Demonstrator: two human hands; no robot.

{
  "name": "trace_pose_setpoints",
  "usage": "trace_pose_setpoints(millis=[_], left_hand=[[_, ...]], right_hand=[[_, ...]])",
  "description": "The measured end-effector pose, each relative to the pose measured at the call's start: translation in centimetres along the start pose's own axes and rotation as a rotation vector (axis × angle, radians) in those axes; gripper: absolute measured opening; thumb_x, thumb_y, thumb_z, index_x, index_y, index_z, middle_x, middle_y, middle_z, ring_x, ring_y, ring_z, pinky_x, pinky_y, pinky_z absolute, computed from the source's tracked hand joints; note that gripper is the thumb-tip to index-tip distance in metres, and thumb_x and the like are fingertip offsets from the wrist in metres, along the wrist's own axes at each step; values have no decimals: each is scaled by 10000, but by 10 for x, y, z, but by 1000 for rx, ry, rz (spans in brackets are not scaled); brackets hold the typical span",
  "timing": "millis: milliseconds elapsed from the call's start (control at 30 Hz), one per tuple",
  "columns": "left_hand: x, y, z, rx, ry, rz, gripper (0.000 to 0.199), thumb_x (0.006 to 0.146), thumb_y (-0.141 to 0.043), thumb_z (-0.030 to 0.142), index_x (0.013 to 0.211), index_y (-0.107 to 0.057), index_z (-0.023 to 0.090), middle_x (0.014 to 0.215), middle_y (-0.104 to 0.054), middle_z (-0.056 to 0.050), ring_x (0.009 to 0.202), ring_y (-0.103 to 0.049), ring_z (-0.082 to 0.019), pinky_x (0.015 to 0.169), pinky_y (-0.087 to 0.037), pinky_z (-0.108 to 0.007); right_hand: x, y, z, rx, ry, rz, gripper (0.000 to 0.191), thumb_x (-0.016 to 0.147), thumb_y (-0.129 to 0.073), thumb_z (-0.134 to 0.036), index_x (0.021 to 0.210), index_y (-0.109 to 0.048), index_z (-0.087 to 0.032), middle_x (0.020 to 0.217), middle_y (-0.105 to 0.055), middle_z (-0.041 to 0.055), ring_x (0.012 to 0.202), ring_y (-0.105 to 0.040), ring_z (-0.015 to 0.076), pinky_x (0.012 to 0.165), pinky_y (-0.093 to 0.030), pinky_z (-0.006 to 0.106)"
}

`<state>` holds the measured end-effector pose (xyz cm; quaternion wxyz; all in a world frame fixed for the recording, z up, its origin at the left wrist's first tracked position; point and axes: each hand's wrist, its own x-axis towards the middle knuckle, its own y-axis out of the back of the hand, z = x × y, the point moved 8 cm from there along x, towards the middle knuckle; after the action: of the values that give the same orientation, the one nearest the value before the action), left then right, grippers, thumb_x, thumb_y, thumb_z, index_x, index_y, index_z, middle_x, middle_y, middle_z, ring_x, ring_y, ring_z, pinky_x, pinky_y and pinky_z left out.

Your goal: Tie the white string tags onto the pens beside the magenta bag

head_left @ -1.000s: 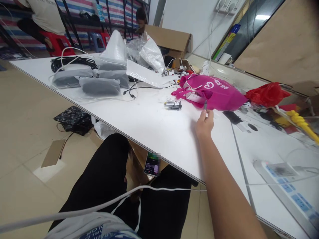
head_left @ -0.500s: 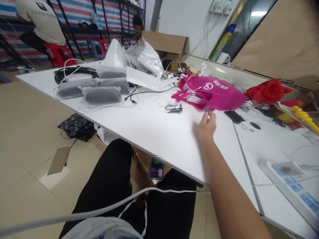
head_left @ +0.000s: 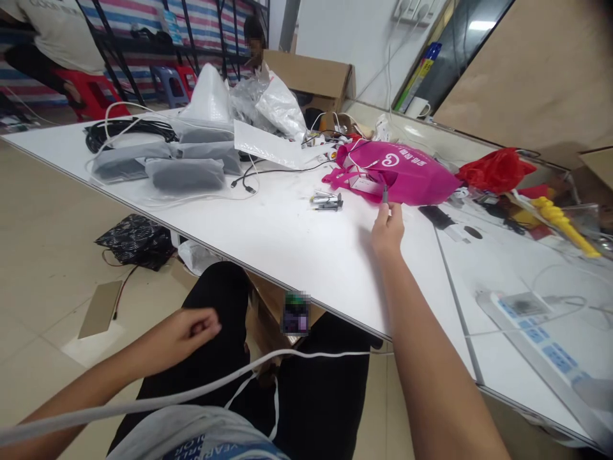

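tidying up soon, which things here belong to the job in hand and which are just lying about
Likely part of the job:
slim grey item, held in the right hand
small slim pieces clustered on the white table

Seemingly just lying about:
pink bag
red plastic bag
grey packages
coiled black cable

Workshop or packing room, by appearance. Long white worktable (head_left: pixel 287 233) at centre. Grey wrapped packets (head_left: pixel 186 176) and black coiled cable (head_left: pixel 127 133) at ten o'clock. Clear plastic bags (head_left: pixel 282 108) towards eleven; open cardboard box (head_left: pixel 309 71) at twelve. Wall sockets (head_left: pixel 416 11) at one. Power strip (head_left: pixel 546 348) at four. Tiled floor (head_left: pixel 43 255) at nine. Red plastic stool (head_left: pixel 93 89) at ten, before black metal racking and striped sheeting (head_left: pixel 127 19).
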<state>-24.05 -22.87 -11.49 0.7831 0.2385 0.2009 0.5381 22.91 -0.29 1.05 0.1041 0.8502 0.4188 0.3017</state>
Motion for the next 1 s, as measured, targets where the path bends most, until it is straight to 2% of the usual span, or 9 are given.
trace_pose_setpoints(millis=[67,133,233,367,500,600,667,767,1000], left_hand=[[39,-2,33,-113,45,-3,262,950,-729,529,771,-728,339,611,-693,143,569,-611,-159,547,-463,-286],[64,-8,82,-185,-66,-32,325,977,-686,512,706,-696,333,530,-637,106,478,-543,-170,517,-422,-324],[96,7,148,-163,-292,138,385,1013,-645,507,662,-685,356,474,-548,78,460,-486,-192,539,-404,-383],[177,20,195,-198,-379,318,481,1091,-574,453,645,-626,283,563,-491,46,598,-494,-170,710,-459,-416],[288,-19,227,-264,-408,205,598,1178,-501,419,618,-597,235,659,-605,-5,682,-548,-164,801,-458,-424],[345,-51,241,-178,-414,222,604,1116,-677,452,595,-457,240,626,-485,22,690,-504,-167,768,-409,-397],[364,-62,239,-174,-385,296,549,1054,-784,405,644,-456,244,678,-512,25,746,-530,-176,803,-423,-378],[367,-66,232,-190,-381,377,427,1016,-825,333,735,-517,241,785,-577,10,833,-572,-189,875,-453,-369],[353,-60,227,-228,-403,341,500,1012,-830,371,669,-493,235,726,-545,12,774,-523,-175,829,-434,-372]], right_hand=[[1,0,2,-1,-4,-3,232,1105,-467,-502,1058,-534,-285,788,-552,-22,773,-547,234,823,-421,386],[3,1,5,5,-13,7,263,1113,-464,-532,1057,-532,-284,777,-544,-27,765,-550,230,824,-425,388],[5,0,8,18,-27,10,327,1103,-512,-610,1060,-530,-286,744,-500,-49,724,-534,218,808,-425,384],[8,-8,7,16,3,-44,359,1083,-544,-645,1054,-557,-287,689,-433,-77,671,-476,203,770,-410,374],[12,-8,5,7,75,-36,399,1107,-468,-636,987,-577,-271,758,-522,-35,751,-515,209,816,-436,384],[18,-2,9,15,75,-7,453,1108,-458,-667,960,-588,-259,851,-616,13,852,-566,226,879,-473,400],[21,3,14,16,64,22,470,1105,-463,-678,956,-597,-253,895,-648,36,901,-581,237,915,-486,411],[24,6,18,4,56,42,478,1107,-458,-678,952,-603,-250,908,-651,43,902,-578,240,940,-490,423],[17,2,8,-10,77,15,427,1112,-465,-638,957,-584,-259,891,-626,29,887,-561,234,920,-482,411]])
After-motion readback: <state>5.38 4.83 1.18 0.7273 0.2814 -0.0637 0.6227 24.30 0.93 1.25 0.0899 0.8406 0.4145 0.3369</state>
